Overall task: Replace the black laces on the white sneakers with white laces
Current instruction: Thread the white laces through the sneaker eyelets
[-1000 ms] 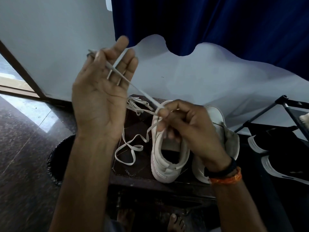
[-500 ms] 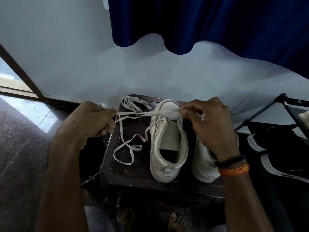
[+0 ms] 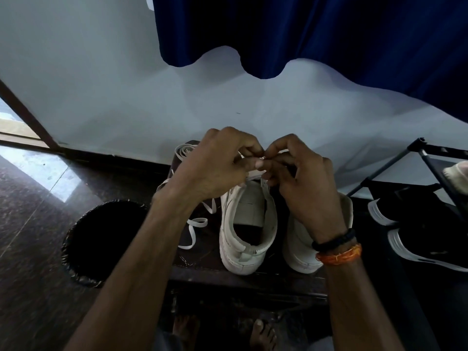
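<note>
Both hands, left hand (image 3: 217,165) and right hand (image 3: 301,178), pinch a white lace (image 3: 193,225) over the left white sneaker (image 3: 247,224) on a dark stool (image 3: 202,272); lacing looks early (no black laces visible), second sneaker (image 3: 301,252) waiting.

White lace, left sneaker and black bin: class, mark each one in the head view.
white lace (image 3: 194,222), head view, on the loose loop lying on the stool.
left sneaker (image 3: 249,259), head view, on its heel.
black bin (image 3: 101,241), head view, on its dark inside.
</note>
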